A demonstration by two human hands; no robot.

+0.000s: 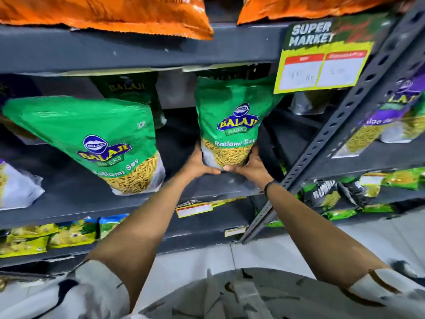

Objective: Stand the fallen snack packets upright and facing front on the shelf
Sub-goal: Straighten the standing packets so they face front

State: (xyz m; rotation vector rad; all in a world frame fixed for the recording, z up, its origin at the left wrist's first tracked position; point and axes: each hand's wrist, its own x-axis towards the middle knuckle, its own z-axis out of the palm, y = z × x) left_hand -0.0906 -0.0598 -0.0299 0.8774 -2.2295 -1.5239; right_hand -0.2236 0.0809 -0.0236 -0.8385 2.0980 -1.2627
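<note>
A green Ratlami Sev packet (227, 120) stands upright with its front facing me on the dark shelf (76, 203). My left hand (199, 165) grips its lower left corner and my right hand (249, 165) grips its lower right corner, thumbs meeting under the base. A second green Ratlami Sev packet (92, 139) stands to the left, front out and leaning left. Behind them another green packet (131, 88) sits deeper in the shelf, partly hidden.
Orange packets (110, 14) overhang the shelf above. A yellow price sign (322, 65) hangs at the upper right beside a slotted metal upright (340, 125). A white packet (16, 187) sits far left, purple-and-green packets (395, 111) right. Lower shelves hold several small green and yellow packets.
</note>
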